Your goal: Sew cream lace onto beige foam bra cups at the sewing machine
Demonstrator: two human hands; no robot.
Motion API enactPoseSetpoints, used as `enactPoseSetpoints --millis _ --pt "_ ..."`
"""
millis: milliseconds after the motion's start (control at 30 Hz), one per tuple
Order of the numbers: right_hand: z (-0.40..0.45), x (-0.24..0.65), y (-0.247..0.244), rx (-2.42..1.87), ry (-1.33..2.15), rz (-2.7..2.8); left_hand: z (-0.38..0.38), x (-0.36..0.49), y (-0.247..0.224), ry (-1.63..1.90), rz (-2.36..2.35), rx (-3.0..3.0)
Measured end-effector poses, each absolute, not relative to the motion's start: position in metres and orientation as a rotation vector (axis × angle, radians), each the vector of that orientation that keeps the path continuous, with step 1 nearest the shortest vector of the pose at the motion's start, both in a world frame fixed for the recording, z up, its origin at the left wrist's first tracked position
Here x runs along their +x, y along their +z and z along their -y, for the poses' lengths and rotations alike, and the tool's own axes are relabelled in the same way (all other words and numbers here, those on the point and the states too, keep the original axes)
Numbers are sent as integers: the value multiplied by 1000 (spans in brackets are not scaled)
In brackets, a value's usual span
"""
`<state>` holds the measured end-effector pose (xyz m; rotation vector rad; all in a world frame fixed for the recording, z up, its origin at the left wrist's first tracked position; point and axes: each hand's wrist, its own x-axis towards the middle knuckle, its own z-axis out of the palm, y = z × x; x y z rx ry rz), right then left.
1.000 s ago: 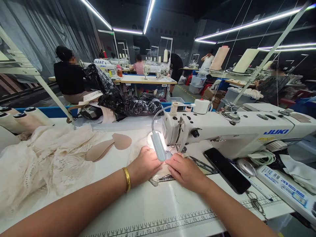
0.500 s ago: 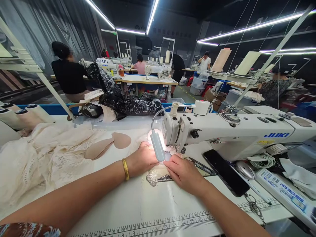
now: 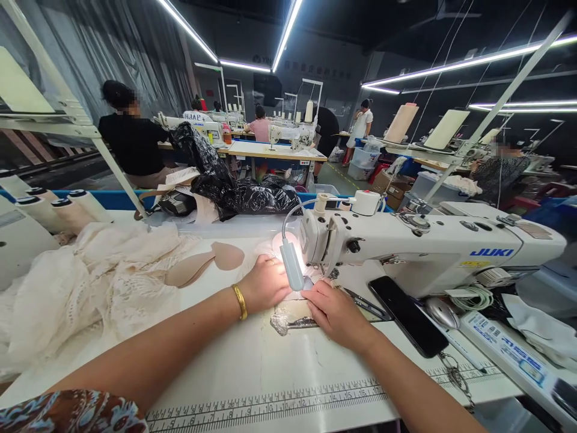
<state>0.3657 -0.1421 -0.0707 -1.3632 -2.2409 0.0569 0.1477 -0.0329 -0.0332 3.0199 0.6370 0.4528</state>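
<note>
Under the head of a white sewing machine (image 3: 419,240), a pale piece of fabric (image 3: 265,248) lies by the needle, brightly lit and mostly covered. My left hand (image 3: 265,282), with a gold bangle at the wrist, has its fingers bent down on the fabric from the left. On the other side my right hand (image 3: 336,313) keeps its fingers together, thumb and fingertips at the fabric's near edge. A grey gooseneck lamp (image 3: 293,264) hangs between the hands and hides some fingertips and the needle area.
Cream lace (image 3: 130,282) and beige cup pads (image 3: 192,269) lie to the left. Right of my hands are tweezers (image 3: 367,305), a black phone (image 3: 408,316) and a long white box (image 3: 509,349). A black plastic bag (image 3: 243,195) sits behind. A ruler strip (image 3: 279,406) runs along the front edge.
The camera view has shifted slightly, so the room and table sit a little differently. Both hands stay beside the needle area, with hardly any visible movement on the fabric.
</note>
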Motion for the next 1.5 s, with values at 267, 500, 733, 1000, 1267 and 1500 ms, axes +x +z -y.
enactPoseSetpoints --millis 267,500,733,1000,1267,1500 --pt "153 349 -52 -1379 783 1836 49 136 -43 585 -778 2939" --pt "173 282 -39 -1145 1416 994 88 53 -37 606 -638 2702" --pt "183 253 -39 -1014 1412 684 131 -7 -13 982 -1370 2113" --pt "234 226 -51 -1121 1112 978 204 77 -28 945 -712 578" --pt "244 245 -60 -1206 1045 1005 183 91 -16 1075 -707 520" --pt "235 246 -73 -1137 1165 606 181 98 -22 1019 -754 214"
